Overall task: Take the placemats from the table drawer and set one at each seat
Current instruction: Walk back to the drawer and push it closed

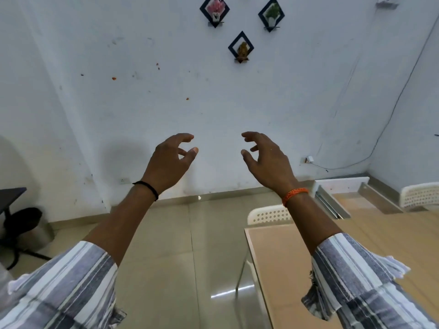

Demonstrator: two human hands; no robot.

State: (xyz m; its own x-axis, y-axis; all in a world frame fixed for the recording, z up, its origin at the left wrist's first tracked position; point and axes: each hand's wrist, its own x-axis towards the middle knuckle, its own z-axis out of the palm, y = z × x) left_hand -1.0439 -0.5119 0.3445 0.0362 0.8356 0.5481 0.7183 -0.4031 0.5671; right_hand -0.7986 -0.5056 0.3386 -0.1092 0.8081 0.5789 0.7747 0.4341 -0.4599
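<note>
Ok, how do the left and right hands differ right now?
The left hand wears a black wristband; the right hand wears an orange one. The left hangs over the floor, the right nearer the table. Both are raised, empty, fingers curled open.

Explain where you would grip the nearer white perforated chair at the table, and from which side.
Probably grip the nearer white chair by the backrest's top rail, coming from the floor side. Only the backrest rises past the table edge, and the table blocks the other side.
</note>
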